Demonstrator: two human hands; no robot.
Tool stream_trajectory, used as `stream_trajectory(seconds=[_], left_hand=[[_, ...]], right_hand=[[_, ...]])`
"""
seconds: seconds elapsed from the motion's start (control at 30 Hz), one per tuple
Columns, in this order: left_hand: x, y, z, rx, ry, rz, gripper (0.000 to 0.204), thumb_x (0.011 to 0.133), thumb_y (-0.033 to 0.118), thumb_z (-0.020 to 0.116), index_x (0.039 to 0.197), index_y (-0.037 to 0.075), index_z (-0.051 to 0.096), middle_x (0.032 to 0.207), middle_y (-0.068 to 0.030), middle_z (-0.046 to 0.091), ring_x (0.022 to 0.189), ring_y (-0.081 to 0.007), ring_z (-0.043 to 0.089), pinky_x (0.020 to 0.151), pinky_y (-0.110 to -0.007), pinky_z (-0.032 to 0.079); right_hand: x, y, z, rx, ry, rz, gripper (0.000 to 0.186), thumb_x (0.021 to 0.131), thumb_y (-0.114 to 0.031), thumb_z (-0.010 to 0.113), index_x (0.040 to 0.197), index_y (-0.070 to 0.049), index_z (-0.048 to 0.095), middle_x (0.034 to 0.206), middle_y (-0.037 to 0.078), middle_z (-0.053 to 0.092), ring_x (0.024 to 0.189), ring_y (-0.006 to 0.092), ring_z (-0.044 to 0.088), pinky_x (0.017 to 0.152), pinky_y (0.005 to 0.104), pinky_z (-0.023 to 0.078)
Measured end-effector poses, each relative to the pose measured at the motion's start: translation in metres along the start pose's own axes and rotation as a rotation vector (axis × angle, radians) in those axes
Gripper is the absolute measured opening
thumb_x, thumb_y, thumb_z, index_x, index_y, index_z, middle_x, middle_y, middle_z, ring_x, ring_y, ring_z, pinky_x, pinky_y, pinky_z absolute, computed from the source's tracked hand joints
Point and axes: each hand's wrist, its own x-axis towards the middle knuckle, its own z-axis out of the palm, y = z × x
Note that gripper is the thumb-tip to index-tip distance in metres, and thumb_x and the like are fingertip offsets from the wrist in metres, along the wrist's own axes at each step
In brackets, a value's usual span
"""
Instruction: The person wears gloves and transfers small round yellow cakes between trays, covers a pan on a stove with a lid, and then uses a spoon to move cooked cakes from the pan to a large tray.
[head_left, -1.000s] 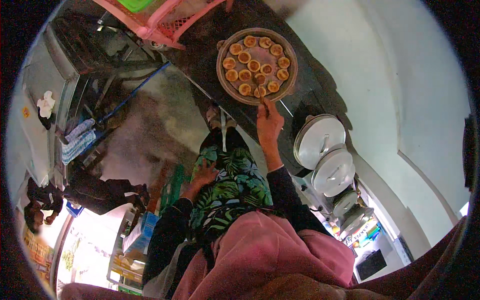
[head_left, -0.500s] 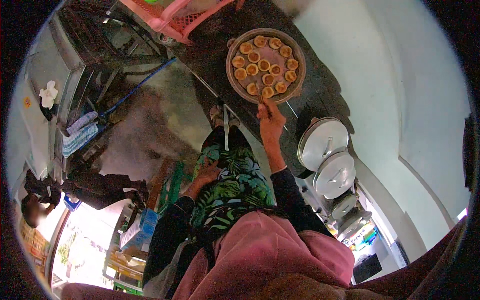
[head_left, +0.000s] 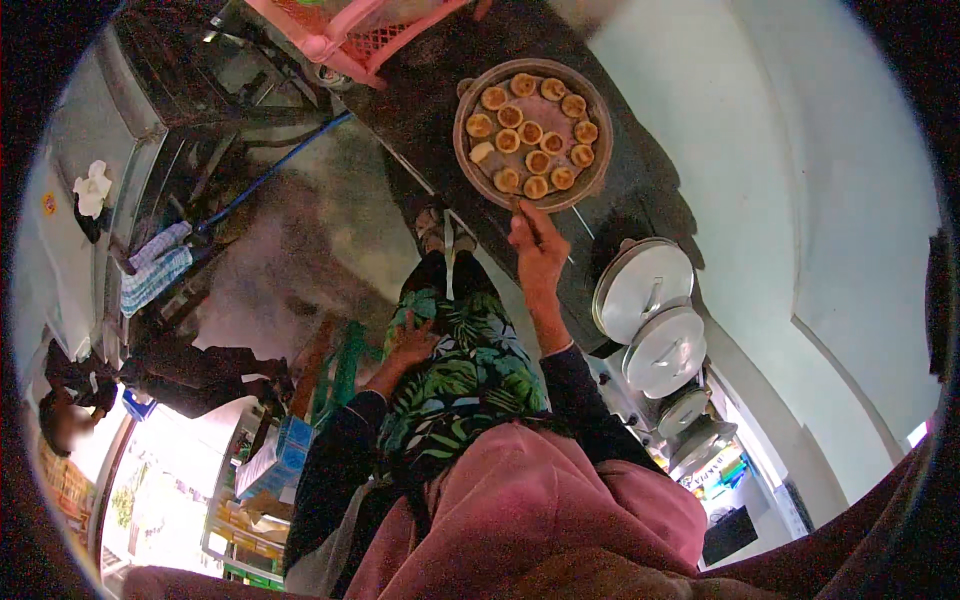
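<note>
A round shallow pan (head_left: 465,165) rests on the dark counter ahead of me, slightly right of centre. Small round pastries (head_left: 531,131) are spread inside it, most with browned tops. One pastry (head_left: 481,152) at its left side shows a paler face and looks tilted. My right hand (head_left: 541,248) is at the pan's near rim, fingers closed in a pinch around a thin thing too small to make out. My left hand (head_left: 411,344) lies on my leaf-patterned apron (head_left: 465,385), fingers stretched out and holding nothing.
Metal lids (head_left: 643,290) with handles stand in a row along the right. A pink plastic piece of furniture (head_left: 345,45) is at the far edge. Left, a table (head_left: 85,240) bears a white cloth. Another person (head_left: 190,375) is at lower left. A pale wall runs along the right.
The pastry at the pan's left side was browned side up and now shows a paler face. My right hand has drawn back slightly toward me. My left hand stays on the apron.
</note>
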Motion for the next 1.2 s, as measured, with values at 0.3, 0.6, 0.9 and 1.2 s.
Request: stream_trajectory(seconds=[0.3,0.6,0.9,1.2], left_hand=[[-0.015,0.019,-0.049,-0.020,-0.162,0.067,0.055,0.089,0.046,0.034,0.137,0.019,0.027,0.143,-0.0131,0.017,0.130,-0.0453,0.006,0.100,-0.061,0.010],[-0.009,0.008,-0.034,0.132,-0.038,0.157,0.055,0.088,0.047,0.037,0.135,0.018,0.032,0.141,-0.0102,0.025,0.128,-0.0475,0.010,0.096,-0.061,0.019],[0.008,-0.013,0.000,-0.112,0.061,0.141,0.060,0.085,0.049,0.041,0.134,0.015,0.032,0.138,-0.0262,0.020,0.125,-0.0496,0.018,0.093,-0.064,0.021],[-0.026,0.031,-0.067,-0.163,-0.160,-0.096,0.064,0.085,0.052,0.038,0.138,0.018,0.024,0.140,-0.0275,0.010,0.127,-0.0500,0.010,0.092,-0.066,0.023]], right_hand=[[0.019,0.022,0.006,-0.164,0.039,-0.046,0.024,0.083,-0.007,0.059,0.106,-0.001,0.060,0.079,0.007,0.062,0.065,0.0105,0.055,0.057,0.0257,0.046],[0.032,-0.002,0.005,-0.677,-0.006,-0.370,0.025,0.080,-0.009,0.060,0.104,-0.005,0.059,0.088,0.016,0.064,0.073,0.0270,0.062,0.063,0.0350,0.048],[0.038,0.002,0.000,-0.563,0.077,-0.336,0.028,0.080,-0.016,0.062,0.105,-0.004,0.060,0.083,0.013,0.064,0.068,0.0169,0.060,0.059,0.0302,0.046],[0.032,-0.002,0.018,-0.077,-0.013,-0.142,0.021,0.083,-0.007,0.057,0.103,-0.003,0.062,0.080,0.005,0.062,0.061,0.0103,0.052,0.057,0.0235,0.043]])
